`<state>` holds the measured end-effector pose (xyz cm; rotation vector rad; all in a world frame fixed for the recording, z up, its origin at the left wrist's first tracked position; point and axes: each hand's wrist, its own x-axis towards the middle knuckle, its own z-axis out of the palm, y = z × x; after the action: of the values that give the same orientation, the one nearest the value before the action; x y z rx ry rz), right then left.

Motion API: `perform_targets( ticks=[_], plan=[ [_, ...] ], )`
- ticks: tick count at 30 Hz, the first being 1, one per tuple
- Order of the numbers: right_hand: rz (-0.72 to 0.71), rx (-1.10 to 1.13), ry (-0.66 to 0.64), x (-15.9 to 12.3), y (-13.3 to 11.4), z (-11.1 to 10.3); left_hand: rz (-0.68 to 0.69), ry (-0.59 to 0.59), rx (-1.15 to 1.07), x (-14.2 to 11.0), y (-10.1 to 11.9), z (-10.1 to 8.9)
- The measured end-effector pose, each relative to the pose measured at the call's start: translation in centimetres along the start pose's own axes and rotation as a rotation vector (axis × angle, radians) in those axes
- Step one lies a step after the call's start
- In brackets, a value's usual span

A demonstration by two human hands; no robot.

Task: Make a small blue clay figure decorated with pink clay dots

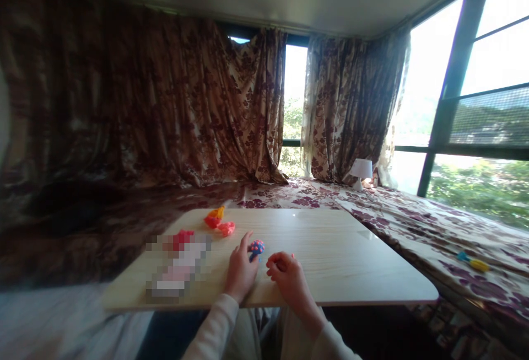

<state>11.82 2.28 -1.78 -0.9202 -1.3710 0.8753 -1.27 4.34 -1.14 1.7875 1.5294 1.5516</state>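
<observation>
My left hand (241, 267) is closed around the stem of a small blue mushroom-shaped figure (257, 247), which looks like modelling clay. Pink dots cover its rounded cap, and the cap faces up just above the table. Close by on the right, my right hand (287, 273) has its fingers pinched together. Whatever it may hold is hidden or too small to name. A tiny pink bit (292, 255) shows at the back of that hand; I cannot tell whether it touches the hand or lies on the table.
Both hands are over a pale wooden table (351, 272). Toward its back left lie orange-and-red (214, 218) and pink (226, 229) crumpled packets or lumps, with a red one (183, 238) beside a blurred-out patch. A white lamp (361, 172) stands on the flowered cover behind.
</observation>
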Motion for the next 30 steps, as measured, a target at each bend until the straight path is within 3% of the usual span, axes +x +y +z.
perform_targets(
  ticks=[6,11,16,20,30],
  plan=[
    [-0.122,-0.116,0.109,0.2,0.1,-0.4,0.131,0.031,-0.123,-1.2,0.0,-0.9],
    [-0.223,-0.185,0.128,0.3,0.3,-0.7,0.106,-0.04,-0.269,-1.8,0.5,-1.1],
    [-0.148,-0.125,0.158,0.3,0.6,-0.6,-0.036,-0.1,-0.388,-1.8,1.0,-1.3],
    [-0.046,-0.079,0.117,0.1,0.3,-0.3,-0.068,-0.115,-0.426,-1.6,1.1,-1.5],
    [-0.078,-0.212,0.044,0.2,-0.1,-0.6,-0.11,-0.164,-0.488,-1.6,1.4,-1.9]
  ],
)
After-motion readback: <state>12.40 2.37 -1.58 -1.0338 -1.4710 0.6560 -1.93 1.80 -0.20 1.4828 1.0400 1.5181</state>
